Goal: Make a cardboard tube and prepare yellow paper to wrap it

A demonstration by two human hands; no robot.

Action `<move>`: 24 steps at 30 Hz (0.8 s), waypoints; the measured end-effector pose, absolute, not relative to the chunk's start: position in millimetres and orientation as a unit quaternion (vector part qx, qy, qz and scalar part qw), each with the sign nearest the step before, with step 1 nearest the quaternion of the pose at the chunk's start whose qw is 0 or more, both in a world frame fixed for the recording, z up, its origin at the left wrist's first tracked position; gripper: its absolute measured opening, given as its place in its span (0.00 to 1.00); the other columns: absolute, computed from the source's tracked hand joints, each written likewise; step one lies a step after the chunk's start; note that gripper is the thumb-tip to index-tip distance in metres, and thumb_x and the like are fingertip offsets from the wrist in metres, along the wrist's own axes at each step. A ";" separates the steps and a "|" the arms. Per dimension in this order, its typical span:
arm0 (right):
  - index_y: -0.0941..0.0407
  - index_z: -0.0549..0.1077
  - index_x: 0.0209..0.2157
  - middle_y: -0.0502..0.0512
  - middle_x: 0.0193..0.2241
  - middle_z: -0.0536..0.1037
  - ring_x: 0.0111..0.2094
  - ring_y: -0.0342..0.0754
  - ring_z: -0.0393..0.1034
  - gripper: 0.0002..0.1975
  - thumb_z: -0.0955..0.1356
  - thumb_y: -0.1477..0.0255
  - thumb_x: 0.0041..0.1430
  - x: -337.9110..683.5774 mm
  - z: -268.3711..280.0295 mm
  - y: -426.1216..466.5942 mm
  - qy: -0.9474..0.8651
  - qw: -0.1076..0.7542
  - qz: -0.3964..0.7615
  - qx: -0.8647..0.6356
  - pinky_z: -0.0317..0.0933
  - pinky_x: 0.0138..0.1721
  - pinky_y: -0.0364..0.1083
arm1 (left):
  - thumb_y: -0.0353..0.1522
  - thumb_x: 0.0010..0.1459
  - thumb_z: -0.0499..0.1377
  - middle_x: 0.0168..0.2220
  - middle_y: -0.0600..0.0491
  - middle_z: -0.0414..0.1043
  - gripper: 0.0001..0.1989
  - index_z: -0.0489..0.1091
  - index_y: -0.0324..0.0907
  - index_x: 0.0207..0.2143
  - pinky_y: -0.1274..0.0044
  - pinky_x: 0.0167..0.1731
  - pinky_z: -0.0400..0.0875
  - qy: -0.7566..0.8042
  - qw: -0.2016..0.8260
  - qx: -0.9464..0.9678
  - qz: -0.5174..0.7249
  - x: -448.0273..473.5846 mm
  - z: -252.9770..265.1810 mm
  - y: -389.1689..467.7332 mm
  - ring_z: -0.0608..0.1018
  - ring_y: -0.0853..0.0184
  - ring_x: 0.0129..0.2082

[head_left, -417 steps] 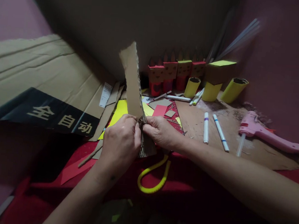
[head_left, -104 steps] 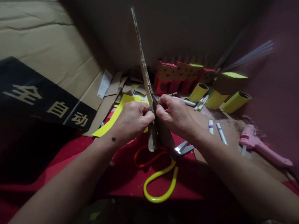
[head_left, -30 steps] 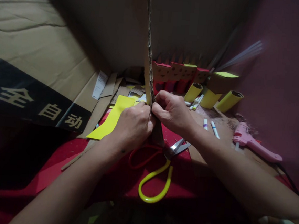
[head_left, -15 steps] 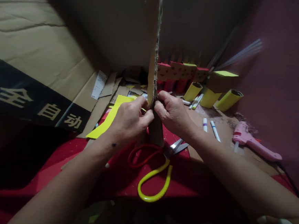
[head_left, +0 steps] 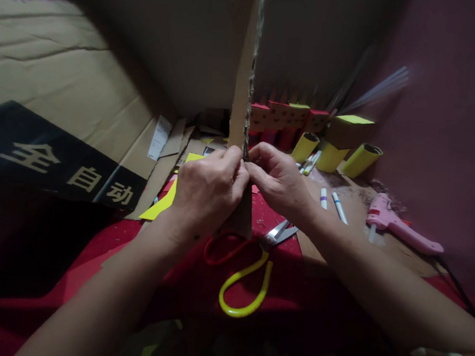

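An upright piece of corrugated cardboard (head_left: pixel 245 80) stands nearly edge-on before me, its ragged edge facing my side. My left hand (head_left: pixel 213 179) is closed around its lower left part, thumb pressed near the edge. Against the right side, my right hand (head_left: pixel 277 173) pinches the same edge between curled fingers. The cardboard's lower end shows below my hands. Scissors (head_left: pixel 276 233) with one red and one yellow handle lie open on the red cloth (head_left: pixel 287 283) just underneath. A yellow paper strip (head_left: pixel 161 205) lies partly hidden behind my left hand.
A large cardboard sheet (head_left: pixel 84 78) with a black printed band leans at left. On the right are a pink glue gun (head_left: pixel 402 224), markers (head_left: pixel 339 208), and yellow tubes (head_left: pixel 362 160). Several red and brown box figures (head_left: pixel 279 118) stand at the back.
The cardboard has tilted slightly, showing more of its left face. My left hand has shifted a little left and turned its back upward; my right hand's fingers have loosened slightly.
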State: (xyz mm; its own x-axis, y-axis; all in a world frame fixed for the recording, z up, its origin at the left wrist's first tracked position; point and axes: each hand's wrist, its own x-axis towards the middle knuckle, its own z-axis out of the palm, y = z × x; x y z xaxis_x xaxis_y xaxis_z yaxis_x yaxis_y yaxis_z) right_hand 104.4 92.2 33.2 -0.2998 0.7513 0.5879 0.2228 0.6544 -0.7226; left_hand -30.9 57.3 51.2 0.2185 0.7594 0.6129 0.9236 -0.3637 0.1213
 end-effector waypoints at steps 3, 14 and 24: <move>0.55 0.61 0.25 0.46 0.21 0.62 0.25 0.40 0.56 0.07 0.63 0.73 0.56 106.5 33.4 90.5 -0.747 0.516 0.273 -0.317 0.52 0.27 0.42 | 0.31 0.60 0.48 0.28 0.47 0.71 0.11 0.69 0.38 0.31 0.74 0.25 0.56 -0.537 0.185 -0.778 -0.270 -27.6 50.9 54.3 0.72 0.64 0.26; 0.55 0.58 0.22 0.44 0.18 0.58 0.21 0.39 0.51 0.09 0.62 0.77 0.53 106.8 25.6 98.7 -0.757 0.529 0.210 -0.322 0.49 0.25 0.42 | 0.32 0.61 0.49 0.21 0.49 0.69 0.14 0.68 0.39 0.24 0.74 0.19 0.53 -0.453 0.369 -0.761 -0.282 -28.4 30.1 66.1 0.70 0.66 0.20; 0.54 0.55 0.21 0.44 0.18 0.56 0.21 0.39 0.49 0.08 0.60 0.77 0.49 100.7 21.7 97.7 -0.744 0.550 0.202 -0.322 0.47 0.24 0.42 | 0.30 0.60 0.51 0.20 0.52 0.66 0.12 0.65 0.41 0.23 0.74 0.20 0.55 -0.432 0.365 -0.758 -0.324 -31.3 22.4 61.8 0.68 0.68 0.20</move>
State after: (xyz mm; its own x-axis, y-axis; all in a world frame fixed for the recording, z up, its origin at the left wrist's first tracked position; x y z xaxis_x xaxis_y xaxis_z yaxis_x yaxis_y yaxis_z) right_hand 100.7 97.7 21.7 -0.1874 0.7008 0.6883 0.2566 0.7113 -0.6543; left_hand -31.3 61.8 22.4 0.4167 0.4184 0.8071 0.8917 -0.3606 -0.2735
